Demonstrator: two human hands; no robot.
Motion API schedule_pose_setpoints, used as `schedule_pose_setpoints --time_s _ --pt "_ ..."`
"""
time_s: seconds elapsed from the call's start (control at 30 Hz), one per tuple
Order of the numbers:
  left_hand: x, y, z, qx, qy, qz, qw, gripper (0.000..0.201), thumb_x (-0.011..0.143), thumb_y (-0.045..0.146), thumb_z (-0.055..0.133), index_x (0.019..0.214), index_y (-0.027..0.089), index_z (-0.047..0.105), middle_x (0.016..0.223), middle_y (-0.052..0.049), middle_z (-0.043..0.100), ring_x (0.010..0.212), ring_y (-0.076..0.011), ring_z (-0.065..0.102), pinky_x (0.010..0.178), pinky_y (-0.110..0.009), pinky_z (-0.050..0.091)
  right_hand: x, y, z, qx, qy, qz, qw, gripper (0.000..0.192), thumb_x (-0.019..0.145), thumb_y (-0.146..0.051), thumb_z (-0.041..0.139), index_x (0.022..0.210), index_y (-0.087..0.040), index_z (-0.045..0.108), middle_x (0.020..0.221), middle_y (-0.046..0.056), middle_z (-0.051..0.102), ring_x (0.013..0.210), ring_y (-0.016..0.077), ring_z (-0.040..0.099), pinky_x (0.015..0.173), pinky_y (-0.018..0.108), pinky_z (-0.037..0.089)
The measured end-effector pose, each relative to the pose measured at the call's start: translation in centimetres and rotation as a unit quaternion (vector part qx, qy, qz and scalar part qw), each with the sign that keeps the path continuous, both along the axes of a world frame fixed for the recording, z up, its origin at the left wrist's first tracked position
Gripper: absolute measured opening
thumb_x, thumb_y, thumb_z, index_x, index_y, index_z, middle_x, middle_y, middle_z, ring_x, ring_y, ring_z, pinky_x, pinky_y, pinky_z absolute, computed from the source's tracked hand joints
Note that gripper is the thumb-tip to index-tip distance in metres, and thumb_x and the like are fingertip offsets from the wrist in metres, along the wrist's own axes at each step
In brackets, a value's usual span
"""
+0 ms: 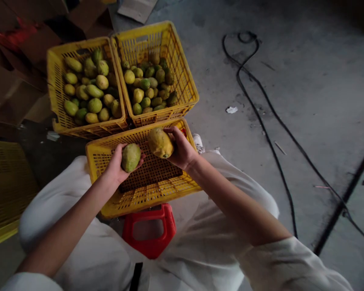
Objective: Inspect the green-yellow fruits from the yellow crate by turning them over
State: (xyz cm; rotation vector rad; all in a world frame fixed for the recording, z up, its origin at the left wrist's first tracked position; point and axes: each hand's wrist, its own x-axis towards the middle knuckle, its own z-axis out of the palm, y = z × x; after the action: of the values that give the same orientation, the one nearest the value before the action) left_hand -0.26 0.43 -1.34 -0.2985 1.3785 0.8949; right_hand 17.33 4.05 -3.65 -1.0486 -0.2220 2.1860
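Observation:
My left hand [117, 165] holds a rounded green fruit [131, 157], the palm turned up beneath it. In my right hand [182, 150] is a larger, oval yellow fruit [160, 143], gripped from its right side; its exact kind is unclear, perhaps a papaya. Both hands are over a low yellow plastic crate [151, 194] with a lattice bottom, which stands between my knees. Beyond it, a left yellow crate [58, 95] and a right yellow crate [185, 81] hold several similar green and yellow fruits.
A red plastic handle-shaped piece [166, 222] is at the front crate's near side. Cardboard boxes [9, 89] are at the upper left, another yellow crate [9, 182] at the left. Black cables [263, 125] run across the concrete floor [321, 81] on the right.

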Motion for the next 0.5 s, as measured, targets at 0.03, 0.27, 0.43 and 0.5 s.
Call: schedule_pose_setpoints --time_s 0.03,0.27,0.43,0.5 --pt "0.0 -0.1 0.0 0.012 0.007 -0.001 1.000 0.021 0.101 0.026 0.054 0.089 0.016 0.067 0.067 -0.005 0.070 0.059 -0.0173 0.071 0.055 -0.025 0.062 -0.1 0.0 0.0 -0.013 -0.004 -0.008 1.000 0.027 0.095 -0.039 0.059 0.113 -0.021 0.070 0.091 0.007 0.081 0.091 0.0274 0.079 0.084 0.040 0.066" --pt "0.2 -0.2 0.0 0.070 0.029 -0.006 0.997 0.010 0.093 0.013 0.066 0.084 0.015 0.067 0.070 -0.002 0.071 0.060 -0.0123 0.069 0.062 -0.021 0.063 -1.1 -0.5 -0.5 -0.025 -0.031 -0.018 0.999 0.015 0.095 -0.038 0.065 0.099 -0.023 0.068 0.086 0.004 0.079 0.087 0.0236 0.078 0.081 0.036 0.067" --pt "0.2 -0.1 0.1 0.052 0.049 0.022 0.997 0.011 0.094 0.016 0.065 0.083 0.017 0.067 0.073 0.000 0.073 0.064 -0.0126 0.069 0.066 -0.022 0.063 -0.9 -0.5 -0.9 -0.021 -0.032 0.000 0.999 0.022 0.094 -0.040 0.063 0.108 -0.024 0.071 0.090 0.005 0.080 0.093 0.0262 0.079 0.082 0.038 0.067" --pt "0.3 0.0 0.3 0.032 0.076 0.034 0.996 0.013 0.093 0.017 0.068 0.081 0.018 0.065 0.068 0.002 0.070 0.058 -0.0110 0.065 0.066 -0.022 0.062 -0.7 -0.4 -1.2 -0.014 -0.050 -0.008 0.999 0.028 0.095 -0.047 0.061 0.111 -0.025 0.071 0.091 0.005 0.080 0.098 0.0273 0.078 0.083 0.040 0.067"
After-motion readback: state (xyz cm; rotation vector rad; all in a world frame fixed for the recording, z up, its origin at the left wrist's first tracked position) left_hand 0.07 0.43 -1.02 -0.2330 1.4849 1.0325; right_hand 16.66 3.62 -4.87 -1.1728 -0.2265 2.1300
